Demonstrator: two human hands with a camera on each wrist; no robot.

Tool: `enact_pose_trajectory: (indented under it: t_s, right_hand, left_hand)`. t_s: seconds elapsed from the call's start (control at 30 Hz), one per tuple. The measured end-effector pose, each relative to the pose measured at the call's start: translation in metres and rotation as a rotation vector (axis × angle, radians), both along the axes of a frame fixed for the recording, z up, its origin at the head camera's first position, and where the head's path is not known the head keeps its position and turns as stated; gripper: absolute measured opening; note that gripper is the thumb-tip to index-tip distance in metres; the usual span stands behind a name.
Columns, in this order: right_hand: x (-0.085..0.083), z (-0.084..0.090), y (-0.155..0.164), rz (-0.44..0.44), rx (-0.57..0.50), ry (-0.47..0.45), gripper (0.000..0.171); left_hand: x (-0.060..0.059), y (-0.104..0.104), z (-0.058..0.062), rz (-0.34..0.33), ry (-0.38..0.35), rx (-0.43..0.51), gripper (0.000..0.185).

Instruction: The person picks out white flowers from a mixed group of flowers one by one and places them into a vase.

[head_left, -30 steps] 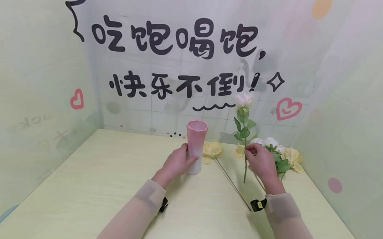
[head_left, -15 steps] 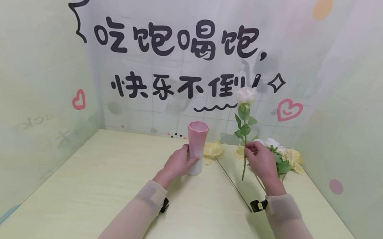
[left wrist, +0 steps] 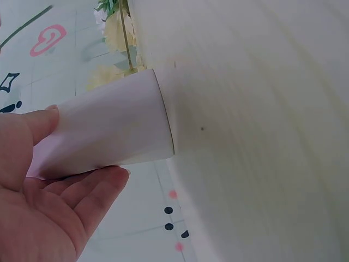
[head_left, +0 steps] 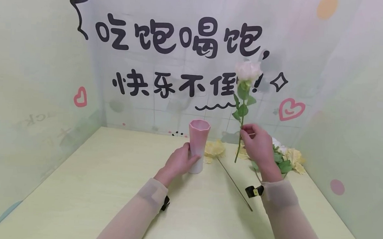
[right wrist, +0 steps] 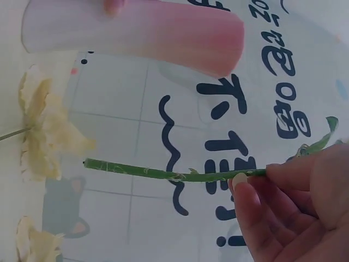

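Left hand: the left hand [head_left: 179,161] sits in the middle of the head view, with its fingers and thumb curled round the lower part of the pink vase [head_left: 197,145].
Pink vase: it stands upright on the pale table [head_left: 89,186], near the back wall.
Right hand: the right hand [head_left: 257,145] is a bit right of the middle and pinches the green stem of a rose [head_left: 247,71].
Rose: it is upright and lifted off the table, with its pale pink bloom high up in front of the black wall letters and its stem end hanging free, to the right of the vase.
Other flowers: yellow flowers [head_left: 214,149] and white ones lie on the table behind the hands.
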State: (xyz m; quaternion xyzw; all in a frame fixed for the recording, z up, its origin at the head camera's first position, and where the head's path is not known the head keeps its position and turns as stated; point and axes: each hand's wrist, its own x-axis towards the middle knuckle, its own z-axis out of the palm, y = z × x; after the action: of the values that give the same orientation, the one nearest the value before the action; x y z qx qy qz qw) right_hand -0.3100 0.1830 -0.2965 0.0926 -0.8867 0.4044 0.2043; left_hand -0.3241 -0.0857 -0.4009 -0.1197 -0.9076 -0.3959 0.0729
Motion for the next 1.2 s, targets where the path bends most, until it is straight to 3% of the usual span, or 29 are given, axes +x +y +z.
enact_pose_trajectory:
  t_s: [0.37, 0.53, 0.73, 0.9, 1.2]
  right_hand:
    - [-0.002, 0.053, -0.031, 0.030, -0.121, 0.134, 0.027]
    - [-0.001, 0.062, -0.044, 0.042, -0.181, 0.251, 0.022]
    - [-0.003, 0.061, -0.061, 0.118, -0.251, 0.388, 0.019]
    - [-0.004, 0.056, -0.076, 0.137, -0.224, 0.362, 0.017]
    - [-0.011, 0.043, -0.094, 0.152, -0.160, 0.212, 0.019]
  left_hand:
    - [-0.002, -0.002, -0.001, 0.009, -0.027, 0.001, 0.065]
    - [-0.002, -0.003, 0.000, 0.003, -0.028, 0.004, 0.065]
    - [0.000, -0.003, -0.001, -0.004, -0.023, 0.003, 0.064]
    - [0.001, -0.003, 0.000, -0.007, -0.024, 0.002, 0.064]
    - [0.002, -0.004, 0.000, -0.010, -0.013, 0.014, 0.063]
